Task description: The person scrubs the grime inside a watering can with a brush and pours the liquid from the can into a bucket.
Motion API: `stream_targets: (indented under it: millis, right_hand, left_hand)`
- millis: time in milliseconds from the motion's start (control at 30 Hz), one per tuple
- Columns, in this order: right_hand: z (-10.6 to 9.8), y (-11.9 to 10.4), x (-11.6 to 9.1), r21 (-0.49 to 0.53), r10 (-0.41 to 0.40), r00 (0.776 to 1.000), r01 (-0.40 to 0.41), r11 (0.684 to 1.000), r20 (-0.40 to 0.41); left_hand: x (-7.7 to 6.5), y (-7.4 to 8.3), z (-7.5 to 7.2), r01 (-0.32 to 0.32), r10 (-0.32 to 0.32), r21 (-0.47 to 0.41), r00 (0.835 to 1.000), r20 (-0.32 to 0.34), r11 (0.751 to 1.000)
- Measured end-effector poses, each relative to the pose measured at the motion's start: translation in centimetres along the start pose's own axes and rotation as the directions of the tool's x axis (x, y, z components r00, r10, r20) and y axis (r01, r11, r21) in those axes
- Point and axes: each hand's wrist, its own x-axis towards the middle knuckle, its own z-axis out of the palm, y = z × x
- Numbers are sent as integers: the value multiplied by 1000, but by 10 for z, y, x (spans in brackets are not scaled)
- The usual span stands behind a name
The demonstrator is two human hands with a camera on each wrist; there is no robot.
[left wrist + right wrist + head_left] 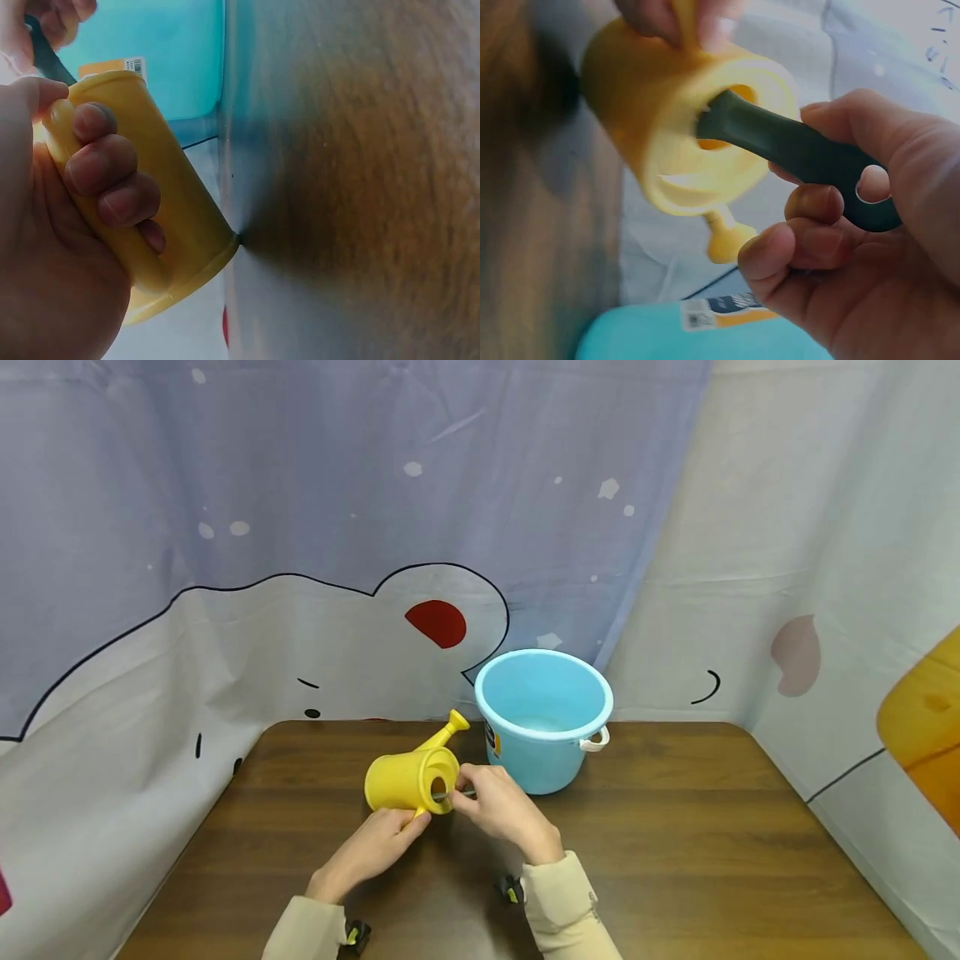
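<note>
A yellow watering can (397, 783) is tipped over, its opening toward the right and its spout pointing up and back. My left hand (378, 845) grips it by the handle, fingers curled through the loop, as the left wrist view shows. In the right wrist view my right hand (870, 247) pinches a dark green handle (795, 148) with a hole near its end. The handle's far end goes into the can's round opening (742, 94); whatever is on that end is hidden inside. The can's bottom edge is close to the table in the left wrist view.
Just behind my right hand stands a light blue bucket (534, 762) with a white grip (596, 742) and a label on its side. Both stand on a brown wooden table (675, 843). A printed cloth (300, 485) hangs behind the table's back edge.
</note>
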Motion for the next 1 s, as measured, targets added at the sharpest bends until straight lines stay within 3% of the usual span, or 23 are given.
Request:
stream_targets:
  millis: [200, 600, 733, 1000]
  right_hand:
    - [-1, -1, -1, -9, 7, 1000, -7, 1000, 6]
    - [24, 7, 5, -55, -9, 1000, 9, 998, 0]
    - [15, 5, 3, -20, 5, 1000, -5, 1000, 18]
    - [-4, 1, -2, 1, -4, 1000, 4, 1000, -20]
  left_hand:
    - [-1, -1, 2, 11, -10, -9, 1000, 12, 1000]
    - [-1, -2, 2, -1, 1, 9, 1000, -1, 1000]
    - [-2, -1, 1, 6, -5, -10, 1000, 7, 1000]
    - [0, 2, -1, -11, 11, -4, 1000, -2, 1000]
